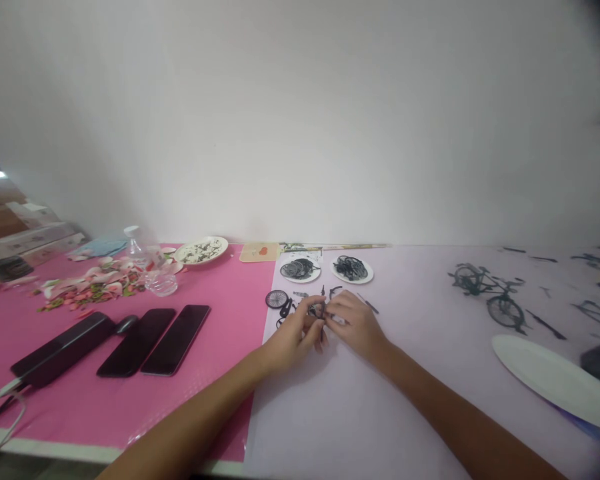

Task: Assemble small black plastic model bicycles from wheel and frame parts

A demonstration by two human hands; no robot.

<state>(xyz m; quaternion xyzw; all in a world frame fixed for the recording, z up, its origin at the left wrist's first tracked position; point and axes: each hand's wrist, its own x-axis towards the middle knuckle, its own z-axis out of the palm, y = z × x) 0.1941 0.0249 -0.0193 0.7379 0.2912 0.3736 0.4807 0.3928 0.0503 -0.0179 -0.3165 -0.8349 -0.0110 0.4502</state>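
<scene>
My left hand [296, 339] and my right hand [356, 321] meet over the pale sheet, fingers closed in a pinch. Between the fingertips is a small dark model bicycle part [317, 310], mostly covered by them, so its exact shape is hidden. Just left of the hands lies a black spoked toy wheel [277, 299], with other small black parts [286, 308] beside it. Beyond the fingers, a white plate [310, 279] and another white plate [369, 275] each carry a heap of black wheels and pieces.
An assembled model bicycle [485, 288] stands at right, near loose dark pieces and a white oval plate [545, 373]. Over the pink cover at left are two phones [176, 340], a black power box [63, 350], a clear bottle [153, 267] and scattered pink petals [97, 283].
</scene>
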